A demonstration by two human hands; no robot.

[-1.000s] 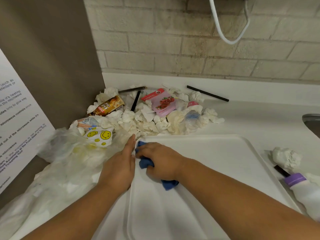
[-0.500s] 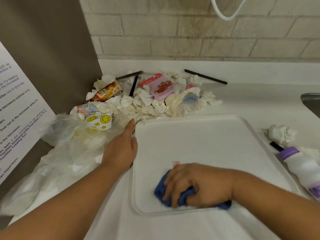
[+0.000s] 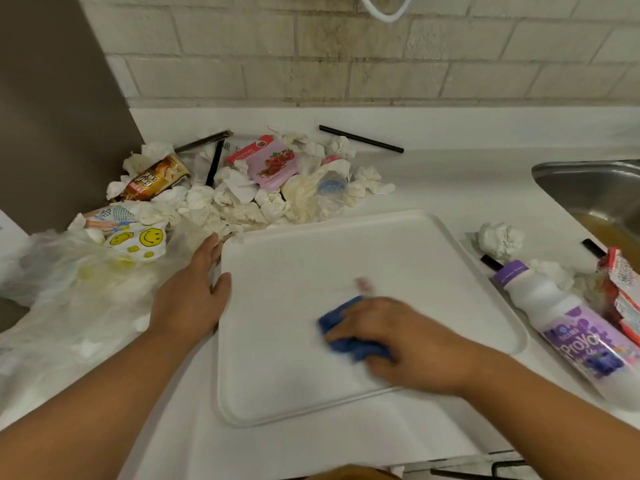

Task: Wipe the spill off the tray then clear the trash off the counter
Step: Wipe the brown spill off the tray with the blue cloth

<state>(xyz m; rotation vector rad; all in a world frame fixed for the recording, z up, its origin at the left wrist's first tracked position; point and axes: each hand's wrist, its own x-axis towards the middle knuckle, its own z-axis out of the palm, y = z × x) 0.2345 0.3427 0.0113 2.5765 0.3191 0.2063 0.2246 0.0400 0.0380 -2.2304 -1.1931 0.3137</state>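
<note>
The counter carries the tray, whose 5 o'clock corner is hidden by a forearm. A trash pile sits at the tray's 11 o'clock. The left hand, fingers straight, rests on the tray's 9 o'clock rim. The blurred right hand grips a mostly covered blue cloth mid-tray. A faint pink spill lies at the cloth's 12 o'clock.

Right hand pressing blue cloth on white tray, left hand flat at tray edge, crumpled trash pile behind on surface
</note>
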